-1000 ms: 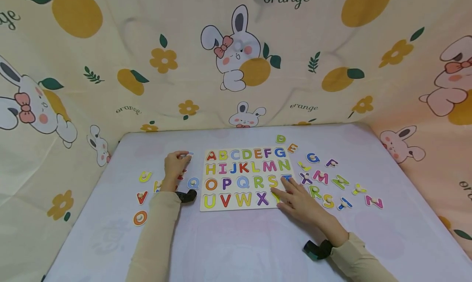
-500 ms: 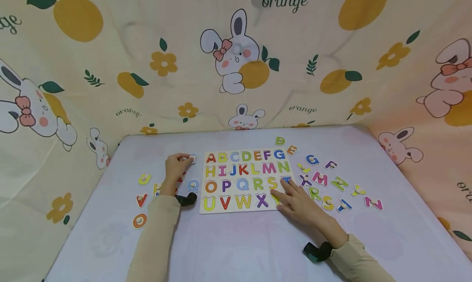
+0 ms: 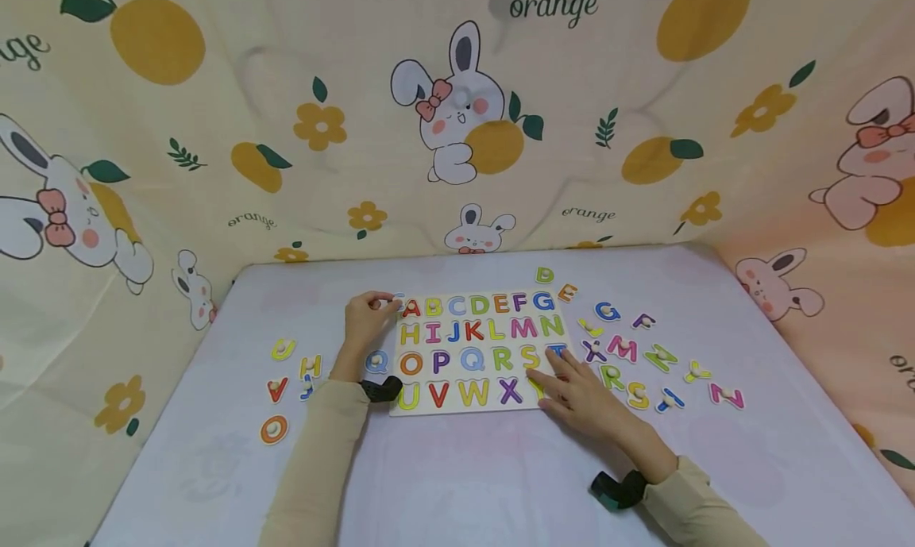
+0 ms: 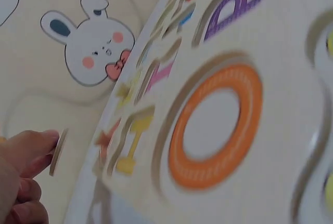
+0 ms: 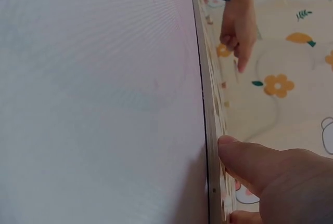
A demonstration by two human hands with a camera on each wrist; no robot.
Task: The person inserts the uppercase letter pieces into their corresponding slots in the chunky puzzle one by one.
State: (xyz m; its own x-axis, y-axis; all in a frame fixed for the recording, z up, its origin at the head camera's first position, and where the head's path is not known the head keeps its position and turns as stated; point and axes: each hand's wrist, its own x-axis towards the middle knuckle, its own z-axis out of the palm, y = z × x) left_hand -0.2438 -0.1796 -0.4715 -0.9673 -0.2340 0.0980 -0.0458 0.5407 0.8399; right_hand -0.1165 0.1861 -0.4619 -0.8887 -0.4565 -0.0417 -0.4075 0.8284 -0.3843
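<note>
My left hand (image 3: 368, 322) is over the top left corner of the alphabet puzzle board (image 3: 457, 410). Between thumb and fingertips it pinches a light blue letter piece (image 3: 399, 298), mostly hidden by the fingers. The left wrist view shows that letter piece (image 4: 59, 152) edge-on and raised beside the board. Right under it lies the red A (image 3: 411, 308), and the yellow-green B (image 3: 433, 307) is one place along. Spread over the board's lower right corner, my right hand (image 3: 582, 392) rests its fingers near the T and Y places, with the thumb at the front edge.
Loose knobbed letters lie left of the board, among them an orange O (image 3: 274, 429), a red V (image 3: 277, 390) and a light blue Q (image 3: 376, 362). Several more are scattered to the right, such as a pink M (image 3: 622, 348) and a yellow S (image 3: 638, 395). A patterned cloth (image 3: 457, 229) hangs behind.
My left hand has moved right with the light blue letter piece, from beside the board to its top left corner. The right hand has stayed in place.
</note>
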